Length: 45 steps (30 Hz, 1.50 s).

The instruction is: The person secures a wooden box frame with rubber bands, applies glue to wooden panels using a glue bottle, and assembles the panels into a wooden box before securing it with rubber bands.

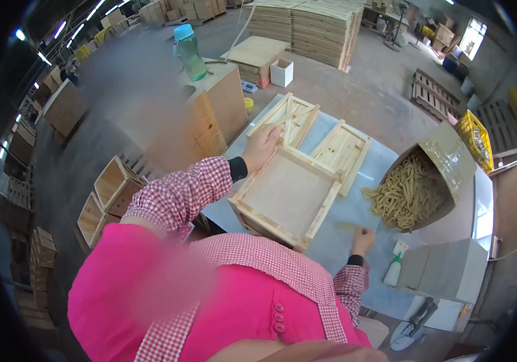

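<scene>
My left hand (262,146) is closed on the upper left corner of a pale wooden frame (241,194), which has a flat whitish panel set inside it. Just beyond that hand lies a wooden piece with crossed slats (302,123). To its right, a planked wooden panel (344,148) rests partly behind the frame. My right hand (364,241) is a fist over the table, right of the frame's near corner. A blurred, thin pale strip (347,226) sticks out leftward from its fingers. Beyond it, a tipped cardboard box (448,158) spills tan strips (409,192).
A glue bottle (393,271) with a green top stands right of my right hand, beside grey blocks (445,268). A dark-handled tool (422,317) lies at the table's near right. A green water bottle (191,53) stands on a cabinet at the left. Open wooden boxes (113,184) are on the floor.
</scene>
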Motion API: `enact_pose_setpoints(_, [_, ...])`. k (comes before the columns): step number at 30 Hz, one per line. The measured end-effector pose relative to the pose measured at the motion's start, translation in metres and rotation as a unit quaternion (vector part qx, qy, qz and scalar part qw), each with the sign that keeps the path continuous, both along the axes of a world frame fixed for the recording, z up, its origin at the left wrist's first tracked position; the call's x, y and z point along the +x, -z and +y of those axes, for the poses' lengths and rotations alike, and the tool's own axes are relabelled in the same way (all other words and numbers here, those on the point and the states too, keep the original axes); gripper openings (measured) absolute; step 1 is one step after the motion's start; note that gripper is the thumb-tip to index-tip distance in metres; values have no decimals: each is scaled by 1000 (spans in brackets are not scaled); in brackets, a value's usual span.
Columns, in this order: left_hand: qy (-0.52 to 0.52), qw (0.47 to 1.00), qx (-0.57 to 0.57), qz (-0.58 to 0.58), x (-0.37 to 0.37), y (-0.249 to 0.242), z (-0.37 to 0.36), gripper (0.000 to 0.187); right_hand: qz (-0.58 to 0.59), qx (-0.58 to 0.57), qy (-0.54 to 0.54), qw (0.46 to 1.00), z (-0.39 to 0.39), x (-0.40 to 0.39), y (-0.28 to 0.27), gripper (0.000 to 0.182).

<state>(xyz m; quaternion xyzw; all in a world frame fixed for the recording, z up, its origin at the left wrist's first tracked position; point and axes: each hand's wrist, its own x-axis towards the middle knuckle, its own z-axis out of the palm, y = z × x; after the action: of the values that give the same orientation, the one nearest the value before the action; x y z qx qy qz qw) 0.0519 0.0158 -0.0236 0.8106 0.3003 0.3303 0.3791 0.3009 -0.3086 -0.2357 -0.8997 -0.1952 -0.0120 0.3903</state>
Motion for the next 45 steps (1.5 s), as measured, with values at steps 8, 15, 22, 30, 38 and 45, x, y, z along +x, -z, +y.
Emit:
enact_pose_setpoints(8, [259, 862, 434, -41, -1, -109, -74, 64, -65, 140, -388, 909, 63, -90, -306, 7])
enact_pose_setpoints(15, [466, 885, -2, 11, -37, -65, -61, 54, -75, 58, -547, 832, 82, -148, -320, 9])
enact_pose_setpoints(22, [441, 771, -459, -7, -54, -89, -77, 28, -2, 89, -515, 852, 94, -151, -323, 10])
enact_pose_setpoints(30, [295, 896, 331, 38, -29, -60, 66, 33, -263, -64, -457, 847, 93, -13, -290, 28])
enact_pose_setpoints(38, [343, 932, 98, 72, -99, -42, 19, 15, -102, -46, -495, 862, 32, -76, -264, 29])
enact_pose_setpoints(45, [309, 944, 48, 108, -133, -53, -34, 27, -26, -21, -434, 900, 2, -133, -257, 36])
